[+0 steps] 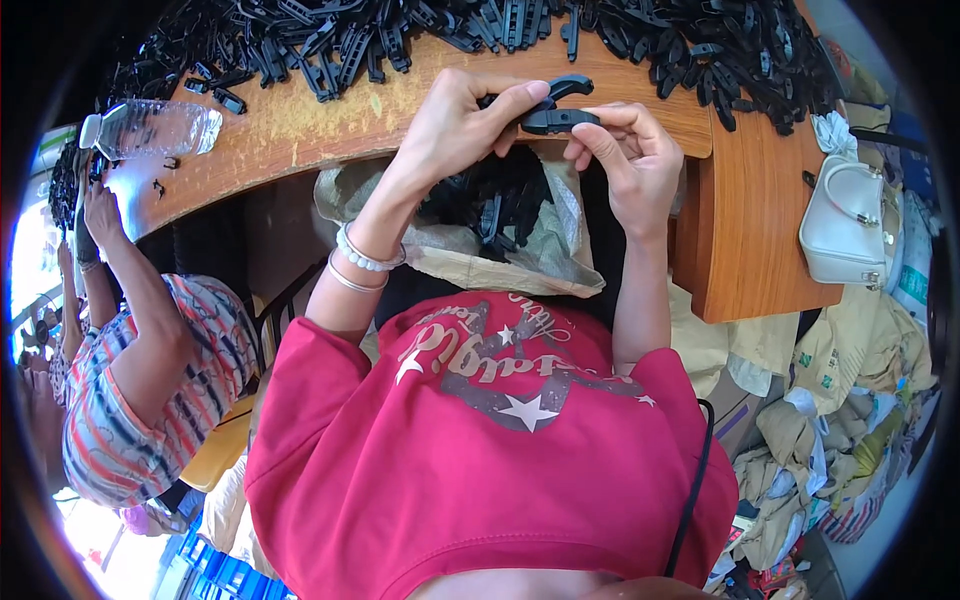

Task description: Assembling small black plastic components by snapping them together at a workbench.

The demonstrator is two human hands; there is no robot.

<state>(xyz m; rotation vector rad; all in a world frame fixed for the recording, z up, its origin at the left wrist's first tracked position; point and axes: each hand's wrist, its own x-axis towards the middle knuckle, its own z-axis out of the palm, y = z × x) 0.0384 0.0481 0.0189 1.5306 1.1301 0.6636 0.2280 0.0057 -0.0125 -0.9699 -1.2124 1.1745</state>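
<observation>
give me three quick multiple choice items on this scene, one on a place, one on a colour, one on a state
1. Where does the clear plastic bottle lie?
A. on the wooden table's left end
B. in the sack
C. beside the white handbag

2. What colour are the clips piled on the table?
A. white
B. black
C. red

3. What are the hands doing?
A. resting empty
B. both holding black clip pieces
C. gripping the bottle

Answers: 1 A, it lies on its side there. 2 B, the whole heap is black. 3 B, left hand and right hand meet on a black clip.
</observation>
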